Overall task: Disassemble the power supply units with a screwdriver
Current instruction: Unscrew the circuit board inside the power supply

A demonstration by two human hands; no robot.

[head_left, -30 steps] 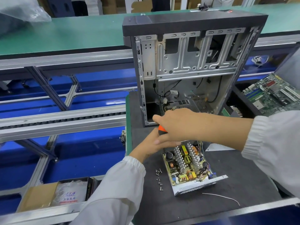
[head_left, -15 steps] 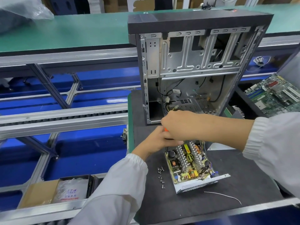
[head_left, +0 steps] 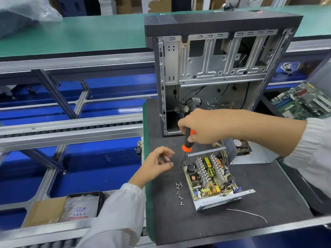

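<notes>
Two hands over the bench: right hand (head_left: pixel 202 127) grips orange-and-black screwdriver (head_left: pixel 187 143) above opened grey metal power supply unit (head_left: pixel 211 178); left hand (head_left: pixel 157 163) beside it, fingers loosely curled, holding nothing.

Electronics workshop: conveyor line (head_left: pixel 71 126), motherboard (head_left: pixel 302 101)

Left hand (head_left: pixel 157 162) let go of the screwdriver (head_left: pixel 187 140).
</notes>
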